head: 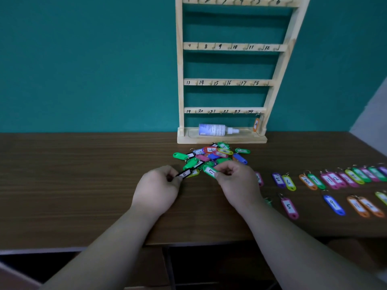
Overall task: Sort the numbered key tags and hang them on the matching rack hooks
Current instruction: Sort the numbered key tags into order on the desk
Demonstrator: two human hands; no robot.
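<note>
Fingers [222,172] of the right hand [236,182] pinch a green tag marked 17 [210,171], the left hand [158,189] pinches a black tag [184,174], both at the near edge of the tag pile [211,155]; light, stiff, slick plastic, likely best pinched across the flat body

At the wooden table [83,174], your left hand [159,185] pinches a black tag [185,173], its number possibly an 8. Your right hand [234,181] pinches a green tag [210,171] marked 17. Both hover beside the loose pile [211,154] below the rack [180,80], where one orange tag [256,124] hangs.
</note>
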